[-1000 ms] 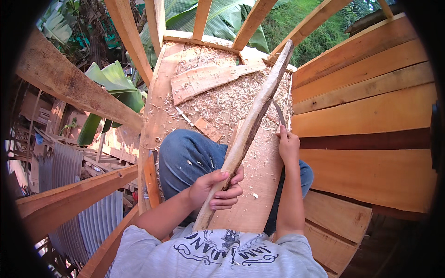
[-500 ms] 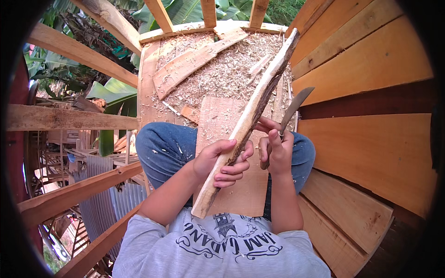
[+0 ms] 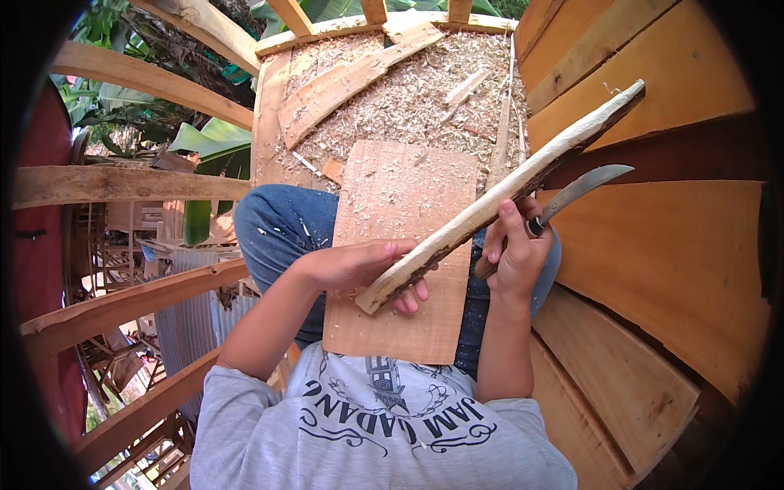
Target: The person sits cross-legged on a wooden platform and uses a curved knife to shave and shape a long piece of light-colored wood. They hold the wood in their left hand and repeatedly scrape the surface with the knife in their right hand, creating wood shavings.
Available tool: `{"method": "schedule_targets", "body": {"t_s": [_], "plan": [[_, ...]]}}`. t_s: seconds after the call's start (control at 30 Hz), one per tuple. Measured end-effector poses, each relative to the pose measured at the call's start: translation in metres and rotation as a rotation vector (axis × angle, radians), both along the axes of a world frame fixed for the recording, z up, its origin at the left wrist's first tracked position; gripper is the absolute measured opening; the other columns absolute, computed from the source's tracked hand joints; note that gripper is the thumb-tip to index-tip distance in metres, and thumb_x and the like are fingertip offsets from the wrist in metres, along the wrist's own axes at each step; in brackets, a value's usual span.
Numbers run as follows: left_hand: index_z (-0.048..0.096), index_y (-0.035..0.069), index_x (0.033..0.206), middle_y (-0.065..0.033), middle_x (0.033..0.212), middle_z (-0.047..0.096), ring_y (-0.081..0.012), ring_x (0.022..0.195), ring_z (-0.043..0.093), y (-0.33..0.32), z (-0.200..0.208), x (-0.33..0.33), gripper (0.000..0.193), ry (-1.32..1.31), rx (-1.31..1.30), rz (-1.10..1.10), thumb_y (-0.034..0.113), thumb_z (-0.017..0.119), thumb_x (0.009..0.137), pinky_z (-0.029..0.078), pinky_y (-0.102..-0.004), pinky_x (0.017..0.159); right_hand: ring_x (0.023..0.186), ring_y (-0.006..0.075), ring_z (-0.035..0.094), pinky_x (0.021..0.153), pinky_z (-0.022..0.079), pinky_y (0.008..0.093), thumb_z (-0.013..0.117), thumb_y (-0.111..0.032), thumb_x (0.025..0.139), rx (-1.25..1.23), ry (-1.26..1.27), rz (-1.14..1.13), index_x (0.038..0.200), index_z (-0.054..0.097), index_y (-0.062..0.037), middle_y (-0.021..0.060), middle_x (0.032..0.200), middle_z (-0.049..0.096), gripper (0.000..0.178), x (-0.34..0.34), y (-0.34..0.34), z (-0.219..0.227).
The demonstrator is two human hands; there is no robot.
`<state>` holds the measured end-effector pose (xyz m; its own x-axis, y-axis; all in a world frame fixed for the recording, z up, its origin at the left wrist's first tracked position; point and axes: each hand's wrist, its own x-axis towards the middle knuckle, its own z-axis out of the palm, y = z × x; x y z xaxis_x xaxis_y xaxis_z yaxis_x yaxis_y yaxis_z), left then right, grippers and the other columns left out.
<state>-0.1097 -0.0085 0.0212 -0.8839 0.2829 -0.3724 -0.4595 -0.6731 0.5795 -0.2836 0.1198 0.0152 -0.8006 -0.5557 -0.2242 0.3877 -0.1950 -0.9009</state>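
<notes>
A long strip of wood [image 3: 523, 171], pale on its upper face with dark bark along the lower edge, slants from above my lap up to the right. My left hand [image 3: 363, 265] supports its near end, thumb against one side and fingertips showing underneath. In my right hand [image 3: 518, 249] is a knife [image 3: 584, 189] with a curved blade pointing up and right; its handle lies in the palm under closed fingers. That hand is right beside the strip, touching or nearly touching its underside. Across my thighs rests a flat board [image 3: 400, 327] with a few shavings on it.
Wood shavings [image 3: 408, 90] cover the floor ahead, where a larger plank piece [image 3: 343, 86] and a small offcut [image 3: 465, 86] lie. Wooden rails [image 3: 131, 184] run along the left. Broad plank walling [image 3: 653, 269] rises close on the right.
The strip has tilted lower toward the right, its far end swinging right. My left hand's grip has loosened, and the knife blade has turned more to the right.
</notes>
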Motion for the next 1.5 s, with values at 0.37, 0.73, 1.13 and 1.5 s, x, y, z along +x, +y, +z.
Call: {"method": "schedule_targets", "body": {"t_s": [0.37,0.73,1.13,1.5], "plan": [[0.052,0.001,0.099,0.0005,0.065,0.051,-0.0084,0.062,0.054,0.004,0.015,0.020,0.028,-0.090,-0.284,-0.108,0.029,0.055,0.092,0.045,-0.0240,0.058,0.033,0.0054,0.035,0.031,0.030,0.0196,0.061,-0.011,0.087,-0.055,0.007,0.020,0.088,0.052,-0.0013,0.0003,0.052,0.048,0.014,0.015,0.004,0.005],[0.050,0.005,0.088,0.0033,0.068,0.046,-0.0050,0.061,0.043,0.031,0.027,0.042,0.021,-0.127,-0.563,0.212,0.025,0.050,0.094,0.038,-0.0231,0.054,0.041,0.0055,0.044,0.037,0.032,0.0230,0.049,-0.042,0.094,0.103,0.282,0.364,0.079,0.061,0.0019,0.0043,0.052,0.050,0.048,0.022,0.029,-0.007],[0.048,0.003,0.091,0.0009,0.068,0.046,-0.0062,0.059,0.044,0.040,0.046,0.046,0.019,-0.051,-0.746,0.323,0.021,0.049,0.094,0.038,-0.0230,0.053,0.039,0.0259,0.047,0.038,0.035,0.0342,0.063,-0.059,0.075,0.533,1.345,0.335,0.053,0.041,-0.0084,0.0071,0.045,0.039,0.060,0.028,0.021,0.003],[0.044,0.004,0.087,0.0024,0.065,0.041,-0.0033,0.052,0.038,0.062,0.046,0.064,0.022,-0.073,-0.445,0.347,0.024,0.047,0.096,0.031,-0.0199,0.045,0.046,0.0197,0.042,0.047,0.036,0.0331,0.053,-0.050,0.089,0.677,1.032,0.271,0.071,0.059,0.0012,0.0130,0.050,0.044,0.055,-0.005,0.030,0.015]]}}
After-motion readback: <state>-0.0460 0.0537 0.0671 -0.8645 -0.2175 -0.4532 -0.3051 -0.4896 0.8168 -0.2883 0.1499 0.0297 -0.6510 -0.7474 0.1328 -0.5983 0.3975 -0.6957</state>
